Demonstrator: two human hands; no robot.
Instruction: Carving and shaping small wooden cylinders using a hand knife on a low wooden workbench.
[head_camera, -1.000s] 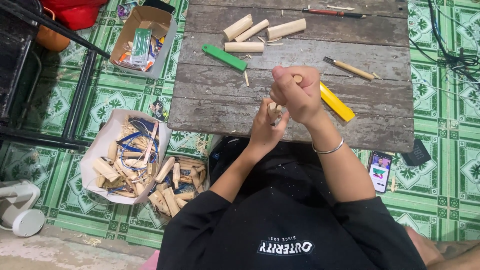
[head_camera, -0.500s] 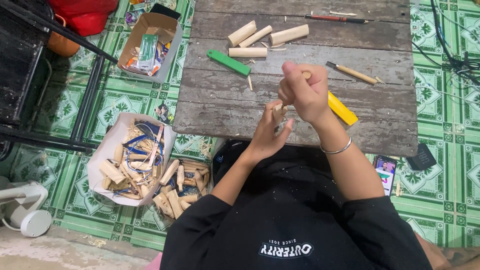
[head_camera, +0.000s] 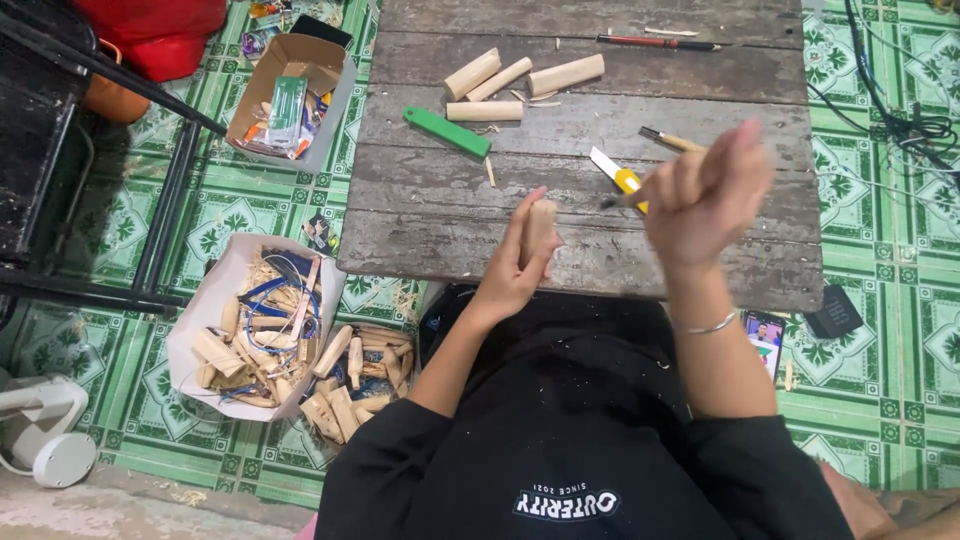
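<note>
Inspector: Left hand (head_camera: 515, 270) clamps the wooden peg (head_camera: 540, 232) upright at the worn plank table's (head_camera: 420, 215) six o'clock edge.

Assessor: Right hand (head_camera: 705, 195), at the peg's three o'clock, fingers closed on a blurred thin tool; cut away from the thumb.

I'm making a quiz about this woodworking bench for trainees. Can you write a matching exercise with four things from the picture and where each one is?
Things:
1. short wooden peg
2. green flat bar
3. cardboard box
4. white bag of wood offcuts

Places:
A. on the floor tiles, by the table's near left corner
B. upright in the left hand
C. on the floor, left of the table's far end
D. lying on the wooden table, below the four loose pegs

Pairs: 1-B, 2-D, 3-C, 4-A
</note>
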